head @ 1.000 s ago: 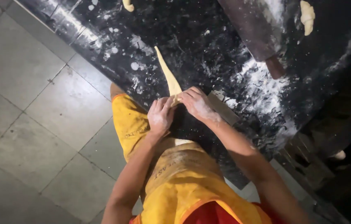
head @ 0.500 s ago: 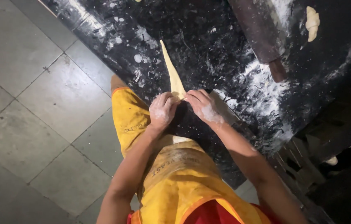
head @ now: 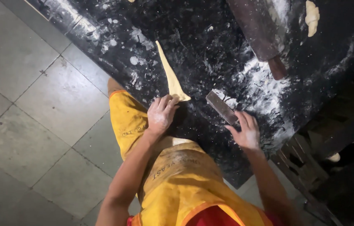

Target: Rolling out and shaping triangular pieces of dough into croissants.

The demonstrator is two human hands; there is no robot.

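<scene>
A long thin triangle of pale dough lies on the black floured worktop, its wide end toward me. My left hand, dusted with flour, rests with its fingertips on that wide end. My right hand has its fingers on the near end of a flat metal scraper that lies on the worktop to the right of the dough.
A dark wooden rolling pin lies at the top right by a patch of spilled flour. A shaped dough piece sits beyond it. Grey floor tiles lie to the left; a wooden crate stands lower right.
My right hand left the wide end of the dough and moved right onto the metal scraper. My left hand stays on the dough.
</scene>
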